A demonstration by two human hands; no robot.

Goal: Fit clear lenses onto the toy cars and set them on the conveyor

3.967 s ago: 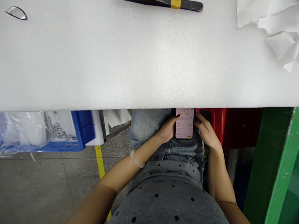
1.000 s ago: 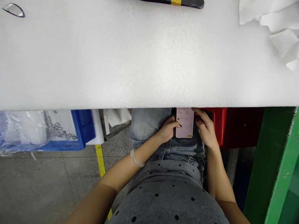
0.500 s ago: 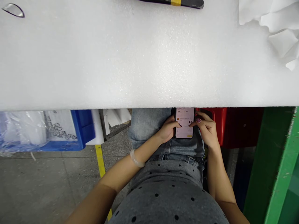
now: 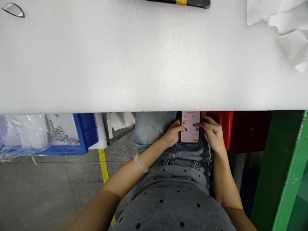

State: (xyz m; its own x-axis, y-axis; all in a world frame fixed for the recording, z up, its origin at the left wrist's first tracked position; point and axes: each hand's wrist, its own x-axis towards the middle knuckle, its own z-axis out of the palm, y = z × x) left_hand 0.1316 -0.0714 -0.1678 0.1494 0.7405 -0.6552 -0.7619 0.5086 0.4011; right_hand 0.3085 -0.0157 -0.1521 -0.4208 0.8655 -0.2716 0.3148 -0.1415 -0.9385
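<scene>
A smartphone (image 4: 189,136) with a lit screen lies upright over my lap, its top edge cut off by the white foam tabletop. My left hand (image 4: 173,133) grips it from the left side, with the thumb resting on the screen's lower left. From the right, my right hand (image 4: 214,133) reaches over with one finger stretched out onto the glass, holding nothing. Its remaining fingers are partly bent beside the phone.
The white foam tabletop (image 4: 144,64) spans the upper half. On it lie a black tool with yellow tape (image 4: 181,2), a leaf-shaped dark-rimmed piece (image 4: 13,10) and white sheets (image 4: 288,19). Below are a blue bin (image 4: 86,131), a red stool-like object (image 4: 247,131) and a green post (image 4: 279,173).
My right hand's stretched finger has shifted slightly up and left over the screen. My left hand and the phone stay in place.
</scene>
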